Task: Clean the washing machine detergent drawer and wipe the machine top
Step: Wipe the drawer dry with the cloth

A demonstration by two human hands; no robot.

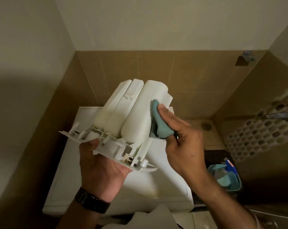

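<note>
left hand (pixel 100 164) grips the front panel of the upturned detergent drawer (pixel 131 111), held above the washing machine top (pixel 164 182); right hand (pixel 181 142), fingers curled, presses a teal cloth (pixel 159 124) against the drawer's right side.

White drawer (pixel 131 116); teal cloth (pixel 158 123) at its 3 o'clock. Tan wall tiles (pixel 189 76), black watch (pixel 92 202), blue tub (pixel 229 177) at 4 o'clock.
</note>
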